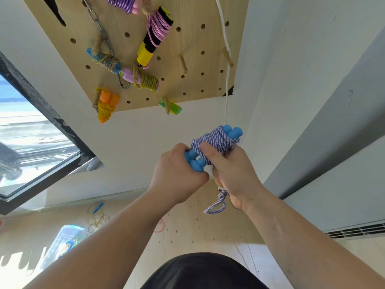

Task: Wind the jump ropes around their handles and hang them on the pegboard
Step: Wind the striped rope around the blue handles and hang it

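Note:
Below the pegboard [193, 38], both my hands hold a jump rope with two blue handles [231, 130] side by side. Its blue-and-white rope [216, 140] is wound round the handles. My left hand [177, 172] grips the near ends of the handles. My right hand [231, 170] grips the wound part, thumb on the coils. A short loop of the rope [216, 205] hangs below my right wrist. On the pegboard hang several wound ropes: yellow-and-black with pink cord [153, 38], blue [104, 60], pink with yellow cord [141, 79], orange [106, 107] and green [170, 106].
Two bare wooden pegs [183, 63] [228, 57] stick out at the board's right. A white cord [226, 49] runs down the board's right edge. A window [31, 132] is at left. On the floor lie a loose yellow rope [98, 217] and a clear plastic box [66, 240].

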